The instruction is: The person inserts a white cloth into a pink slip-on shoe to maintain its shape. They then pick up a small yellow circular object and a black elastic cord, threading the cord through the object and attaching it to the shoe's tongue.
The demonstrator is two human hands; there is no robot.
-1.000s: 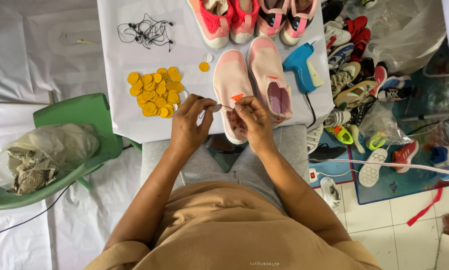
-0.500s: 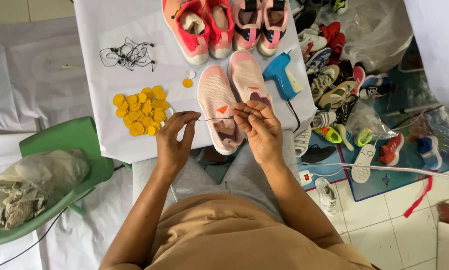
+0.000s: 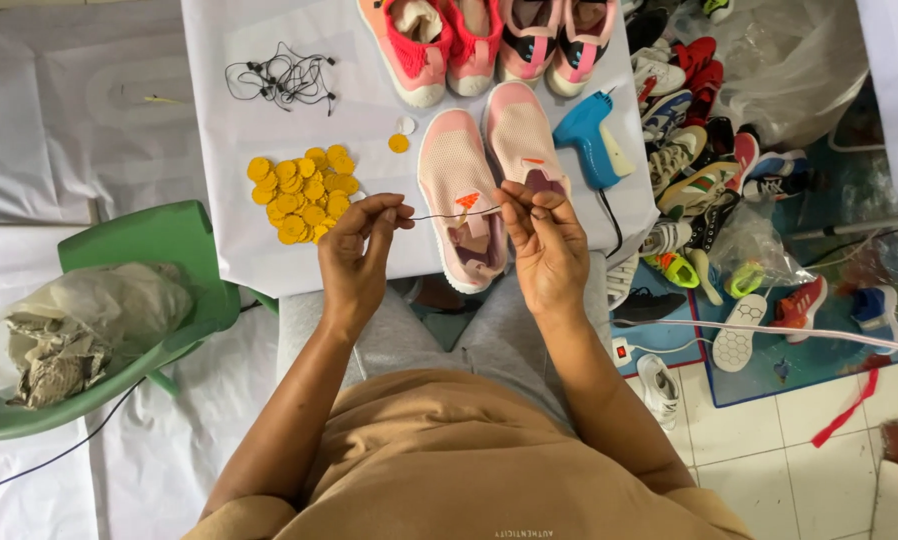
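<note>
My left hand and my right hand pinch the two ends of a thin black cord, stretched taut between them. The cord hangs just above a pair of pale pink slip-on shoes lying on a white-covered table. An orange tag sits on the left shoe's tongue. A heap of yellow round discs lies left of the shoes, close to my left hand. A bundle of black cords with stoppers lies farther back.
A blue glue gun rests right of the pink shoes, its cable running off the edge. Two more pairs of pink shoes stand at the back. A green plastic chair holds a bag at left. Many loose shoes cover the floor at right.
My hands have moved apart, drawing the black cord out longer and taut. The view has shifted, so the table and shoes sit lower and more to the right.
</note>
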